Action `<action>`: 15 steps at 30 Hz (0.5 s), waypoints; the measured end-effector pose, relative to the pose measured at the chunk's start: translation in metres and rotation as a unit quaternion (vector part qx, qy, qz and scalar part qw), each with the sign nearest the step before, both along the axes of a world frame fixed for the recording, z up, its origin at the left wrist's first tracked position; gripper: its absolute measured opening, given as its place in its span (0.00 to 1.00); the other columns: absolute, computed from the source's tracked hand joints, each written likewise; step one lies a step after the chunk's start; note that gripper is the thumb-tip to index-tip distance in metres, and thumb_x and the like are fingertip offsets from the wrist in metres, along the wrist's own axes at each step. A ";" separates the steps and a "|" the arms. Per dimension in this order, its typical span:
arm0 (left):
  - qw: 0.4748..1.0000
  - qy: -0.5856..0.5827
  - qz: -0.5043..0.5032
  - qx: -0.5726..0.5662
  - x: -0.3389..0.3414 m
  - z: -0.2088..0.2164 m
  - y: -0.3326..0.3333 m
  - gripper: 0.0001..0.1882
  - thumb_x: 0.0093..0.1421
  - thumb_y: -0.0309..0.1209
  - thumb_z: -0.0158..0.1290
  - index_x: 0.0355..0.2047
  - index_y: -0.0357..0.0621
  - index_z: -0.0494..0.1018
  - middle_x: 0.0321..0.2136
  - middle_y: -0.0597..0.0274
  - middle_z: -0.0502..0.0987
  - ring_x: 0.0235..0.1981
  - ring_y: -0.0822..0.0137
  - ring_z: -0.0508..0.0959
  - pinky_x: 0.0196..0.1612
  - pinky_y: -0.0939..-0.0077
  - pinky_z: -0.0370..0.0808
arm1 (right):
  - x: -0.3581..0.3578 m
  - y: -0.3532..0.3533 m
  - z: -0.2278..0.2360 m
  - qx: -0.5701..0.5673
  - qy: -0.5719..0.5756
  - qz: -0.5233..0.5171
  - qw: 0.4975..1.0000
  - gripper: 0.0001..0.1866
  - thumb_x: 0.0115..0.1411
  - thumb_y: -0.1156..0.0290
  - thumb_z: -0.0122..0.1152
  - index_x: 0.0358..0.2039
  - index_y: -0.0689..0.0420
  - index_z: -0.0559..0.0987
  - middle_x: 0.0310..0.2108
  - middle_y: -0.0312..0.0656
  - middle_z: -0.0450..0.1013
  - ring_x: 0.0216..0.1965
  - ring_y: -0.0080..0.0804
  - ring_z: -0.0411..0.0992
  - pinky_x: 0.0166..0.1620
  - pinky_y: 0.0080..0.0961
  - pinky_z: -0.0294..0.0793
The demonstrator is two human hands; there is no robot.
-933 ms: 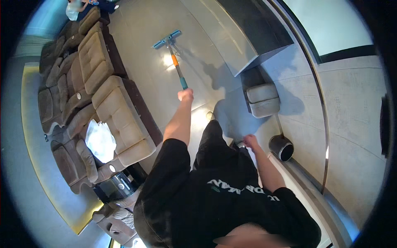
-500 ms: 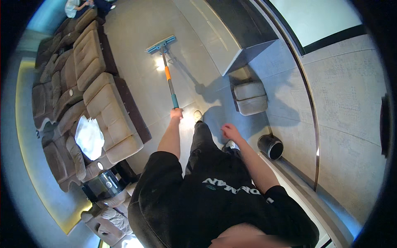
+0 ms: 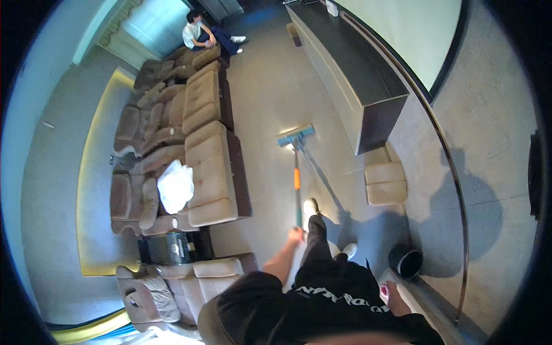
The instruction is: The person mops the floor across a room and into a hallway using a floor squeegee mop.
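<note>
My left hand (image 3: 296, 234) is closed around the teal grip of a mop (image 3: 298, 195). Its dark pole has an orange sleeve and slopes away from me. At the far end, the wide blue mop head (image 3: 295, 135) rests on the grey floor. Low on the right, beside my body, hangs my right hand (image 3: 392, 293), apart from the mop. Its fingers are small and blurred, so their pose is unclear.
Brown padded recliners (image 3: 210, 172) line the left, with a white plastic bag (image 3: 175, 187) on one. A person (image 3: 198, 34) sits at the far end. On the right stand a long dark-topped cabinet (image 3: 351, 63), a beige stool (image 3: 386, 184) and a black bin (image 3: 406, 261).
My view has shifted, and the recliners, mop and cabinet now sit farther right and lower. My right hand has dropped back beside my body. The left still grips the mop.
</note>
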State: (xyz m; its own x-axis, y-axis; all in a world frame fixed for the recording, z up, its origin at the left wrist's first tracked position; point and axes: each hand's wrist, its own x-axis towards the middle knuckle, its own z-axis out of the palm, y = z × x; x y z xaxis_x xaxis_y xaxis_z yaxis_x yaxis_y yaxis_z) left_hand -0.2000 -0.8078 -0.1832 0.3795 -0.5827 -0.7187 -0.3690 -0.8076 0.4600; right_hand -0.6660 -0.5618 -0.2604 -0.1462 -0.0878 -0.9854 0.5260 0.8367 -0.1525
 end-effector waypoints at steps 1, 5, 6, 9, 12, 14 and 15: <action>0.992 -0.040 -0.112 0.030 -0.003 -0.017 0.041 0.14 0.47 0.38 0.40 0.20 0.43 0.71 0.11 0.60 0.69 0.13 0.70 0.70 0.19 0.73 0.69 | -0.003 0.009 -0.004 0.019 -0.002 0.057 0.998 0.03 0.43 0.70 0.45 0.18 0.54 0.66 0.14 0.44 0.61 0.14 0.32 0.61 0.16 0.27 0.62; 0.998 0.012 0.008 0.056 -0.098 0.051 0.080 0.12 0.40 0.27 0.50 0.24 0.37 0.62 0.11 0.60 0.67 0.10 0.69 0.67 0.12 0.76 0.64 | 0.014 0.009 0.008 0.018 -0.018 0.166 0.986 0.03 0.42 0.75 0.42 0.19 0.59 0.66 0.15 0.41 0.60 0.14 0.30 0.61 0.15 0.26 0.61; 0.995 0.083 0.026 0.056 -0.093 0.043 0.082 0.10 0.40 0.27 0.50 0.22 0.37 0.62 0.10 0.60 0.66 0.09 0.69 0.66 0.10 0.77 0.62 | 0.018 0.015 -0.016 -0.008 -0.060 0.063 0.996 0.03 0.42 0.76 0.42 0.16 0.60 0.65 0.13 0.40 0.59 0.13 0.29 0.60 0.16 0.26 0.61; 0.975 0.160 0.144 0.058 -0.061 0.034 0.074 0.08 0.39 0.26 0.50 0.17 0.38 0.62 0.08 0.62 0.63 0.06 0.70 0.63 0.07 0.78 0.59 | 0.059 -0.071 -0.008 -0.108 0.081 0.329 0.935 0.05 0.41 0.74 0.44 0.13 0.59 0.67 0.10 0.41 0.61 0.11 0.31 0.62 0.16 0.24 0.62; 0.969 0.175 0.147 0.094 -0.066 0.076 0.057 0.07 0.40 0.25 0.49 0.14 0.38 0.62 0.07 0.64 0.61 0.04 0.73 0.60 0.05 0.79 0.56 | 0.067 -0.134 -0.003 -0.188 0.075 0.599 0.775 0.09 0.40 0.70 0.50 0.22 0.61 0.72 0.16 0.44 0.68 0.16 0.33 0.67 0.18 0.27 0.66; 0.941 0.251 0.192 0.119 -0.047 0.051 0.072 0.09 0.41 0.26 0.48 0.10 0.40 0.60 0.06 0.63 0.61 0.05 0.73 0.60 0.06 0.81 0.56 | 0.092 -0.177 0.031 -0.263 -0.004 0.299 0.917 0.07 0.41 0.72 0.44 0.11 0.59 0.68 0.09 0.40 0.64 0.07 0.27 0.61 0.09 0.22 0.58; 0.941 0.252 0.188 0.122 -0.053 0.049 0.070 0.09 0.41 0.26 0.48 0.10 0.40 0.60 0.06 0.63 0.61 0.05 0.73 0.60 0.06 0.81 0.56 | 0.099 -0.200 0.050 -0.258 -0.001 0.302 0.918 0.07 0.41 0.72 0.44 0.12 0.59 0.68 0.09 0.40 0.63 0.07 0.27 0.60 0.09 0.22 0.57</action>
